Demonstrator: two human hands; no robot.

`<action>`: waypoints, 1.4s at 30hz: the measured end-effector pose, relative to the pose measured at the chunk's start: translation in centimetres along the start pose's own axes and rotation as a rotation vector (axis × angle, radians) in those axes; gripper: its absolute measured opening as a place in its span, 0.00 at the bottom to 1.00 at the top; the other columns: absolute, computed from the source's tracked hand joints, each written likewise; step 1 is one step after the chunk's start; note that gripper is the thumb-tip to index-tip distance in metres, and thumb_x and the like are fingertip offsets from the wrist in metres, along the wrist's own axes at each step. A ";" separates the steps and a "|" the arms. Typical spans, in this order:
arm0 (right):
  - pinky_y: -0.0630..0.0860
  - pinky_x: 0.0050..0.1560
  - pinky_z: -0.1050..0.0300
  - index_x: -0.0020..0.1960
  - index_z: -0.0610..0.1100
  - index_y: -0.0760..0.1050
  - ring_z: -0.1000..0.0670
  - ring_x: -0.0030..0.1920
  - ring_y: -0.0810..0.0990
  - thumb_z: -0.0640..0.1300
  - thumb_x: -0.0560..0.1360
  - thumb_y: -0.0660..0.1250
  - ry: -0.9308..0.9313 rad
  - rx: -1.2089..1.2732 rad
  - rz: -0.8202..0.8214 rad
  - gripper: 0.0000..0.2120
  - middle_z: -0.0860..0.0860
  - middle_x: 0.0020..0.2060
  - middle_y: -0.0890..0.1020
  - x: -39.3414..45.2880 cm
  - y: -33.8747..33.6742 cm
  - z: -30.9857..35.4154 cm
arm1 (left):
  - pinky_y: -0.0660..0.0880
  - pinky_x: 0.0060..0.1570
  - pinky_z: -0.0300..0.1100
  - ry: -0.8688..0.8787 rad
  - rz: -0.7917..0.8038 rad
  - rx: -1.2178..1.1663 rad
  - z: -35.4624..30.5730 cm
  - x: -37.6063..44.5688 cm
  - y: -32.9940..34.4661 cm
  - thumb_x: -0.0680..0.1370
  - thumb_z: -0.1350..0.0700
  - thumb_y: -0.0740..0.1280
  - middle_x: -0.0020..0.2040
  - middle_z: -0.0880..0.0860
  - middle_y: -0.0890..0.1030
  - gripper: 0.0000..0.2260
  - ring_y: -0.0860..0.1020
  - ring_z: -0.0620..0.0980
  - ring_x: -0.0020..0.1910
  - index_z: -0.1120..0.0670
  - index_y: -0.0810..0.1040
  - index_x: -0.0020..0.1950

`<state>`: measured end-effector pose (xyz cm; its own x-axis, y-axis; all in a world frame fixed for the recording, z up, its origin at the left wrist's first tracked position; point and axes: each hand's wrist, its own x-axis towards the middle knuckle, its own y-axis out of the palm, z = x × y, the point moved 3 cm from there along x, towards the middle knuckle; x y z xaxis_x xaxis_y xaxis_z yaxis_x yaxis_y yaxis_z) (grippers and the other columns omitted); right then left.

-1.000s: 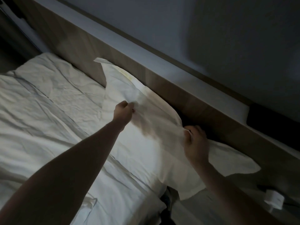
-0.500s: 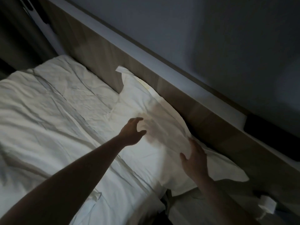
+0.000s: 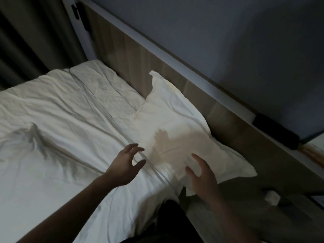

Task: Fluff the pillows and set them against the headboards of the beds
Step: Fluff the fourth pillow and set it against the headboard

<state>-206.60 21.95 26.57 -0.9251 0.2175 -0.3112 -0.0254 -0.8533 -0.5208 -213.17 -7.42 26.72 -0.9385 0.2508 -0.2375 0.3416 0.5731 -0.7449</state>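
A white pillow (image 3: 177, 123) lies on the bed with its long side resting against the wooden headboard (image 3: 133, 50). One corner sticks up at the far end. My left hand (image 3: 125, 165) hovers over the sheet just left of the pillow's near edge, fingers spread, holding nothing. My right hand (image 3: 203, 179) hovers over the pillow's near corner, fingers apart and empty. Their shadows fall on the pillow's middle.
A rumpled white duvet (image 3: 57, 130) covers the bed to the left. Dark curtains (image 3: 35, 35) hang at the far left. A dark object (image 3: 275, 132) lies on the headboard ledge at right. A small white box (image 3: 271, 197) sits low at right.
Both hands have let go of the pillow and pulled back toward me with fingers spread. The pillow has settled flat against the headboard.
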 end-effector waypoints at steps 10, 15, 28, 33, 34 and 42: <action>0.71 0.53 0.74 0.66 0.55 0.76 0.65 0.60 0.76 0.46 0.82 0.67 0.037 0.212 0.229 0.14 0.57 0.64 0.79 -8.6 1.7 -1.5 | 0.69 0.69 0.45 -0.365 -0.272 -0.492 3.6 -19.7 1.0 0.82 0.49 0.69 0.68 0.39 0.76 0.10 0.73 0.41 0.70 0.42 0.80 0.63; 0.73 0.57 0.71 0.62 0.56 0.79 0.69 0.59 0.78 0.43 0.81 0.68 0.103 0.318 0.336 0.12 0.63 0.60 0.81 -13.7 3.0 -3.8 | 0.69 0.63 0.42 -0.498 -0.357 -0.566 2.5 -28.5 1.9 0.83 0.49 0.68 0.67 0.38 0.78 0.10 0.74 0.35 0.65 0.42 0.80 0.63; 0.72 0.72 0.51 0.67 0.53 0.78 0.69 0.57 0.80 0.47 0.81 0.68 0.113 0.297 0.477 0.15 0.63 0.61 0.81 -24.9 8.9 -2.4 | 0.69 0.57 0.39 -0.615 -0.485 -0.639 5.6 -43.3 1.2 0.83 0.48 0.66 0.66 0.44 0.79 0.10 0.74 0.43 0.69 0.40 0.80 0.64; 0.72 0.72 0.47 0.63 0.59 0.80 0.63 0.63 0.77 0.49 0.81 0.67 0.081 0.231 0.476 0.12 0.63 0.62 0.80 -27.2 13.9 -0.3 | 0.69 0.58 0.40 -0.645 -0.517 -0.699 10.6 -46.7 -0.2 0.83 0.48 0.67 0.67 0.48 0.78 0.10 0.74 0.45 0.70 0.40 0.80 0.64; 0.72 0.72 0.46 0.63 0.60 0.80 0.62 0.63 0.77 0.50 0.81 0.67 0.080 0.223 0.473 0.12 0.63 0.62 0.80 -27.5 15.3 0.2 | 0.69 0.59 0.41 -0.650 -0.520 -0.710 11.9 -47.2 -0.7 0.83 0.48 0.67 0.67 0.48 0.78 0.10 0.74 0.45 0.69 0.40 0.80 0.63; 0.75 0.70 0.46 0.63 0.60 0.80 0.60 0.65 0.77 0.49 0.81 0.69 0.094 0.242 0.462 0.12 0.61 0.65 0.80 -30.0 26.5 4.8 | 0.70 0.55 0.40 -0.691 -0.446 -0.725 22.9 -49.8 -4.8 0.82 0.45 0.67 0.69 0.48 0.76 0.11 0.74 0.47 0.70 0.41 0.78 0.64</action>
<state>-181.30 -9.45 25.98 -0.8228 -0.1748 -0.5407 0.2798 -0.9528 -0.1177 -169.24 -40.52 27.79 -0.7341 -0.4547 -0.5043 -0.2992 0.8833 -0.3610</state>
